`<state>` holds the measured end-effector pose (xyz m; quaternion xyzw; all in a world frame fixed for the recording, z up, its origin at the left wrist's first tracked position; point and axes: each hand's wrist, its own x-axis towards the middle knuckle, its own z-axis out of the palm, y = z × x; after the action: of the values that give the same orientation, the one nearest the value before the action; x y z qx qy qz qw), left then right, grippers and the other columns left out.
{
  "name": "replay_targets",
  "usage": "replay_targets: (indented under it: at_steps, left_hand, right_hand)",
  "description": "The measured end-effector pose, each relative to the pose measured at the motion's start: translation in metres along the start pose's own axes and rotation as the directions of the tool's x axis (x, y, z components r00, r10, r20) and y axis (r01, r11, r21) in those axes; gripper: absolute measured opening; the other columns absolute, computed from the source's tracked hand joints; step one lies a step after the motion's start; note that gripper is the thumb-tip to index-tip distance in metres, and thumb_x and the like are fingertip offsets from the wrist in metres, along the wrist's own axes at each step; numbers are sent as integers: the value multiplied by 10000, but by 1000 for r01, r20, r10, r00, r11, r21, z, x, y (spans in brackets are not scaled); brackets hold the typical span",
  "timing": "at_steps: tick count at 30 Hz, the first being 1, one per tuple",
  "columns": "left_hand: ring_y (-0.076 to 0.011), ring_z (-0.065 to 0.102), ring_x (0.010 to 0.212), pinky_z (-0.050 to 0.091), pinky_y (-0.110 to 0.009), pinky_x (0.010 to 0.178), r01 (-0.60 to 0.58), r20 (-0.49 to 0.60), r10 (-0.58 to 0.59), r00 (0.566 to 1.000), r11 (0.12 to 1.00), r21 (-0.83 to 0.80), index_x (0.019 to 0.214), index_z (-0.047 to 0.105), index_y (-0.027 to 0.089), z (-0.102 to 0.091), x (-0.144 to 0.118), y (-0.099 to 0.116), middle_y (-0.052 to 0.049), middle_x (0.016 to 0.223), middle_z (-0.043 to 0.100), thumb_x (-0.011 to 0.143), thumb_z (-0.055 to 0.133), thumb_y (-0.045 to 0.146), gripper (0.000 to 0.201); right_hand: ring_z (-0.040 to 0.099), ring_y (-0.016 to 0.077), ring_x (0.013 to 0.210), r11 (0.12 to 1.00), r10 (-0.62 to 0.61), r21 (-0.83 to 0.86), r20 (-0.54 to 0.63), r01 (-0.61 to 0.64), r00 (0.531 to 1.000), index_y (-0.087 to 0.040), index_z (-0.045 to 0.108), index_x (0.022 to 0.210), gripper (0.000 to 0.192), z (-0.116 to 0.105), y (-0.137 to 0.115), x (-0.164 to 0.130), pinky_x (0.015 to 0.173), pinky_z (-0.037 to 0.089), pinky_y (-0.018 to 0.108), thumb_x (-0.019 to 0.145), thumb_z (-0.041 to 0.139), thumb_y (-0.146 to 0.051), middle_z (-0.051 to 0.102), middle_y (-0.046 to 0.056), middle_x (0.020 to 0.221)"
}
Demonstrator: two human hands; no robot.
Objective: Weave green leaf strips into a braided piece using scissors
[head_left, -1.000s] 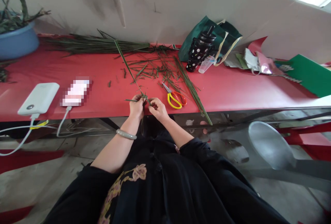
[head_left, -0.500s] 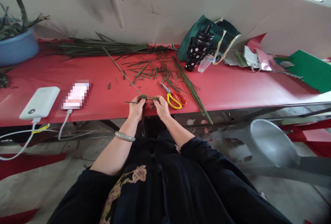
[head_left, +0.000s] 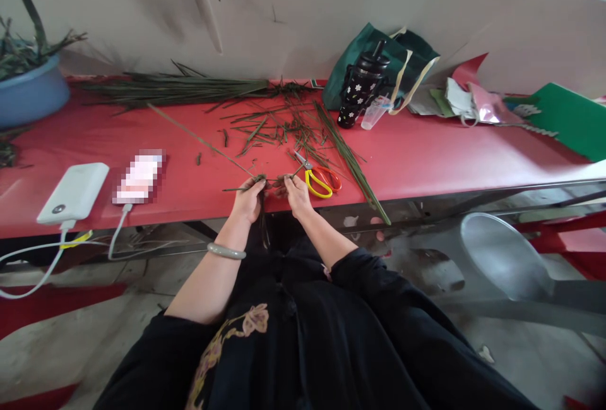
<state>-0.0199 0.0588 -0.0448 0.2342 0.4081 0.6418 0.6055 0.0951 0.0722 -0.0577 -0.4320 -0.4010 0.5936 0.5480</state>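
Observation:
My left hand [head_left: 249, 200] is closed on a small knot of woven dark green leaf strips [head_left: 259, 178] at the table's front edge. One long thin strip [head_left: 199, 137] runs from it up and left, a short end sticks out left, and more strips hang below the hand. My right hand [head_left: 297, 193] pinches a leaf strip just to the right, its tip pointing up past the fingers. Between the hands the strip is stretched; fine detail of the knot is too small to make out. Scissors [head_left: 318, 179] with yellow and red handles lie beside my right hand.
Cut leaf scraps [head_left: 284, 129] and a bundle of long leaves [head_left: 180, 89] lie on the red table [head_left: 426, 151]. Further leaves [head_left: 350, 160] lie right. A black tumbler [head_left: 362, 88], green bag [head_left: 407, 50], power bank [head_left: 73, 192], phone [head_left: 139, 176] and blue basin [head_left: 31, 94] stand around.
The long strip at my left hand has swung lower to the left. The strip end at my right hand now points up and right. Scissors and scraps have stayed put.

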Motion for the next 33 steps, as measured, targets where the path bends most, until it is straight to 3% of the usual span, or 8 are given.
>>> replay_targets:
  at_steps: [3, 8, 15, 20, 25, 27, 30, 33]
  left_hand:
    - [-98, 556, 582, 372, -185, 453, 35, 3, -35, 999, 999, -29, 668, 592, 139, 0, -1, 5, 12, 619, 578, 496, 694, 151, 200]
    - [-99, 557, 561, 341, -184, 419, 69, -7, -70, 998, 995, -75, 726, 587, 130, 0, -1, 8, -2, 642, 582, 578, 655, 289, 227]
    - [-89, 548, 538, 351, -178, 443, 81, -32, -84, 996, 994, -71, 699, 561, 130, -4, 2, 9, 7, 580, 557, 569, 640, 219, 176]
    - [-89, 560, 551, 383, -183, 472, 125, -65, -130, 989, 989, -86, 697, 544, 143, -7, 3, 12, 5, 583, 561, 612, 583, 232, 128]
    - [-103, 569, 545, 413, -211, 489, 103, -40, -105, 994, 994, -48, 722, 546, 155, -6, 4, 11, 22, 585, 562, 594, 645, 254, 190]
    - [-107, 576, 554, 410, -210, 484, 79, -17, -80, 997, 996, -32, 736, 552, 156, -6, 5, 8, 19, 597, 572, 589, 667, 262, 215]
    - [-104, 568, 536, 406, -210, 477, 29, 15, -30, 999, 1000, 2, 732, 555, 154, -6, 5, 5, 7, 607, 586, 588, 687, 298, 243]
    - [-93, 551, 506, 389, -202, 459, -7, 39, 6, 999, 999, 34, 715, 557, 149, -4, 4, 4, 4, 604, 586, 563, 714, 308, 270]
  right_hand:
    - [540, 76, 457, 999, -5, -41, -6, 5, 1000, -175, 510, 815, 293, 0, 3, 3, 439, 440, 189, 770, 497, -464, 596, -17, 614]
    - [543, 74, 444, 997, 2, -82, 9, -2, 1000, -173, 508, 823, 281, 0, 5, 6, 439, 452, 189, 781, 488, -450, 599, -19, 618]
    - [538, 63, 416, 994, 57, -96, -3, -57, 998, -165, 486, 809, 226, 1, 3, 7, 417, 439, 166, 810, 469, -390, 591, -24, 591]
    - [529, 57, 406, 994, 76, -67, -85, -81, 994, -166, 471, 796, 194, 4, -2, 9, 406, 434, 163, 826, 449, -357, 570, -35, 577]
    - [525, 54, 415, 996, 73, -41, -81, -77, 994, -184, 469, 890, 227, 7, -13, 2, 404, 418, 161, 784, 515, -379, 586, -43, 611]
    - [515, 63, 410, 991, 91, -98, -6, -91, 996, -180, 491, 885, 275, 7, -16, -2, 403, 412, 175, 762, 529, -424, 582, -40, 595]
    - [475, 78, 385, 941, 109, -333, 134, -59, 985, -156, 549, 734, 345, 5, -20, -7, 402, 386, 200, 759, 492, -496, 525, -32, 493]
    - [484, 83, 443, 855, -81, -502, 115, 128, 990, -160, 589, 711, 328, 4, -27, -6, 471, 399, 208, 740, 526, -480, 531, -25, 513]
